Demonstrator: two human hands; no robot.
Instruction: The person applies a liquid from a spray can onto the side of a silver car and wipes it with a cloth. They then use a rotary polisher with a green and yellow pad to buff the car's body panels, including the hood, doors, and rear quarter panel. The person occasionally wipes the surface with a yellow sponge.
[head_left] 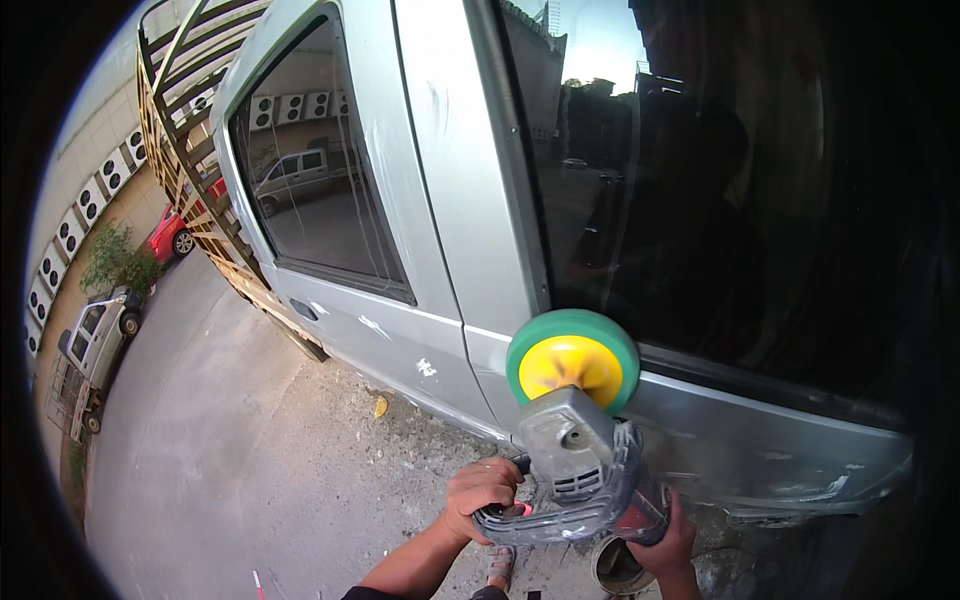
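A polisher (575, 445) with a grey gear housing is held up in both my hands. Its round green pad with a yellow backing (572, 360) lies against the silver vehicle's side (440, 180), at the lower corner of a large dark window. My left hand (484, 497) is closed around the handle at the polisher's left. Behind the housing, my right hand (665, 540) is wrapped round the red and black rear body, its fingers partly hidden. White smears mark the panel to the left of the pad.
A bucket (620, 568) stands on the ground below my right hand. Slatted bed rails (205, 200) rise at the vehicle's far left end. A parked pickup (95, 345), a red car (172, 236) and a bush (118, 258) line the wall. A yellow scrap (380, 407) lies on the ground.
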